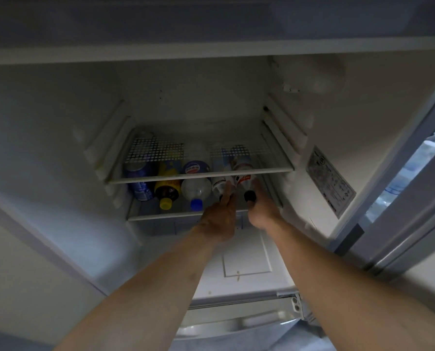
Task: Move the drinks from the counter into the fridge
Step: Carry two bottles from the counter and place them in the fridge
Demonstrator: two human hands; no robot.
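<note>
While both arms reach into the open fridge (pixel 59 138), five drinks lie in a row on the lower shelf (pixel 160 216): blue can (pixel 141 190) at the left edge, yellow-capped bottle (pixel 168 191), blue-capped bottle (pixel 195 191), white bottle (pixel 219 185), black-capped bottle (pixel 246 184). Left hand (pixel 220 219), fingers straight, touches the white bottle; right hand (pixel 263 211) cups the black-capped bottle near the right edge.

We can read no words, only a round red, white and blue logo on one lying bottle (pixel 195 168); the sticker (pixel 330 179) on the fridge wall is blurred.
</note>
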